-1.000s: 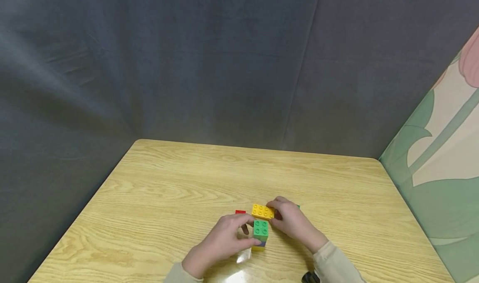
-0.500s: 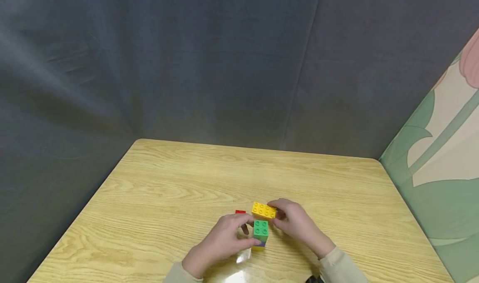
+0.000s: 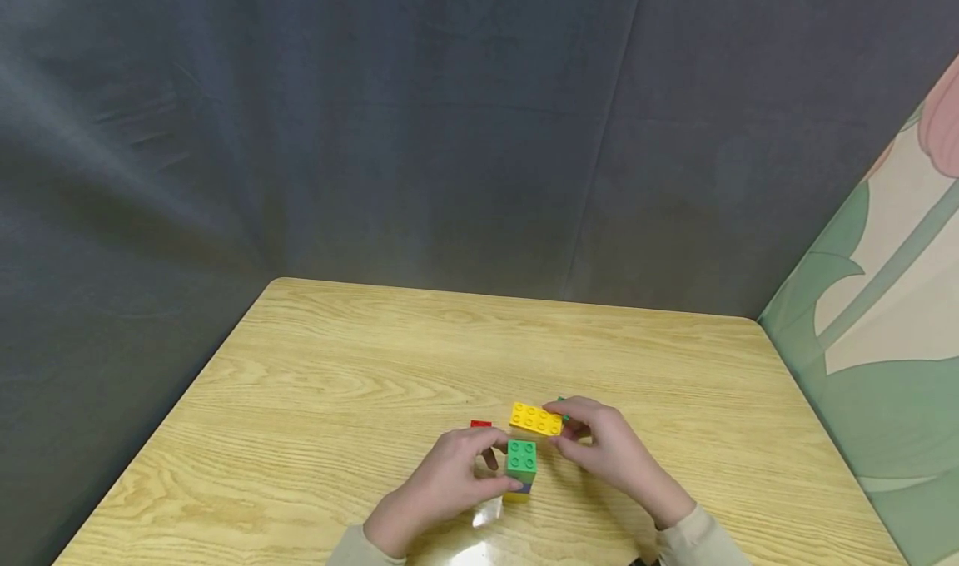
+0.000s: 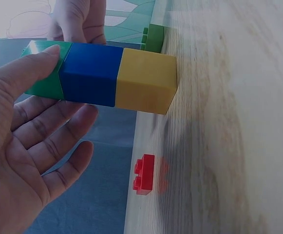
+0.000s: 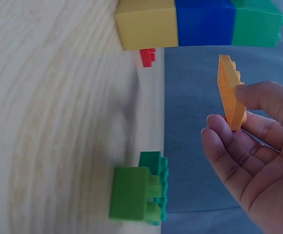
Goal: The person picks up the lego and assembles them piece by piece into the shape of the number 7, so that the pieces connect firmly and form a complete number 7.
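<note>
My left hand (image 3: 449,474) grips a small upright tower of three square bricks at its green top brick (image 3: 522,458). Under that come a blue brick (image 4: 91,74) and, lowest by the table, a yellow brick (image 4: 146,78). In the left wrist view the thumb presses the green brick's side. My right hand (image 3: 614,454) pinches a flat yellow two-by-four brick (image 3: 534,418) by its right end, studs up, behind and slightly right of the tower. The right wrist view shows that flat brick (image 5: 229,90) raised off the table between thumb and fingers.
A thin red brick (image 4: 145,175) lies on the wooden table (image 3: 360,366), just beyond my left fingers. Light green (image 5: 129,195) and darker green (image 5: 150,160) bricks rest by my right hand. A dark curtain (image 3: 449,133) hangs behind the table.
My right hand has drawn back to the right with the flat yellow brick, lifting it and turning it slightly. Green brick shows behind that hand. My left hand and the tower have stayed put.
</note>
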`<state>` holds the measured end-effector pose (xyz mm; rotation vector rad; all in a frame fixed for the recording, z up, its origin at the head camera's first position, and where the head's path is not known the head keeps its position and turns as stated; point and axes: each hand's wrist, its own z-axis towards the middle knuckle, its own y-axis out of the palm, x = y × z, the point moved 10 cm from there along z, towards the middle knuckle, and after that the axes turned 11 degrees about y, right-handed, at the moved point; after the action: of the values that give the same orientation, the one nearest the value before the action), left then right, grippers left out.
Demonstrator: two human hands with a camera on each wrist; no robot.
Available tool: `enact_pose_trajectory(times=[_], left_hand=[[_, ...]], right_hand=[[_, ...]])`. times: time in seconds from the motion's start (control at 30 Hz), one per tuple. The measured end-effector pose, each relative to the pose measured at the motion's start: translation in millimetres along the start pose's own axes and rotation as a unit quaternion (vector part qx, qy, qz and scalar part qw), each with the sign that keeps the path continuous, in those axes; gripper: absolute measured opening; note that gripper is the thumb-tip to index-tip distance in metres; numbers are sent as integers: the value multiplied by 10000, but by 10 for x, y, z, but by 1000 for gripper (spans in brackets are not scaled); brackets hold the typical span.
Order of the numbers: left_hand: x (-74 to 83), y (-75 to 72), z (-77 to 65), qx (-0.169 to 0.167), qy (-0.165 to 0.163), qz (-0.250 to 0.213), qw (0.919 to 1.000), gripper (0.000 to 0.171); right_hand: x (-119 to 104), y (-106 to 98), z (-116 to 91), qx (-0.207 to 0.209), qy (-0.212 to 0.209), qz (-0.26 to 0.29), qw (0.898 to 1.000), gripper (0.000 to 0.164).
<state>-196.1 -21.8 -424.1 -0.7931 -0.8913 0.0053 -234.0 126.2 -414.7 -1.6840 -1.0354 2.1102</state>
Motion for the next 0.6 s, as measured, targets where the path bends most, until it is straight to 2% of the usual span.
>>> enact_pose_trajectory(times=[0.13,0.33,0.6], left_hand=[[3,4,0,12,43,-31,10000,29],[12,7,-4,51,81,-162,9998,29],[0,-4,-7,88,-15,-192,9998,30]], right_hand=[[-73,-69,-50,94,-254,60,9996,35],[-122,-136,-100,87,-331,109,9994,36],[-266,-227,-185,134,-751,204,9969,36]])
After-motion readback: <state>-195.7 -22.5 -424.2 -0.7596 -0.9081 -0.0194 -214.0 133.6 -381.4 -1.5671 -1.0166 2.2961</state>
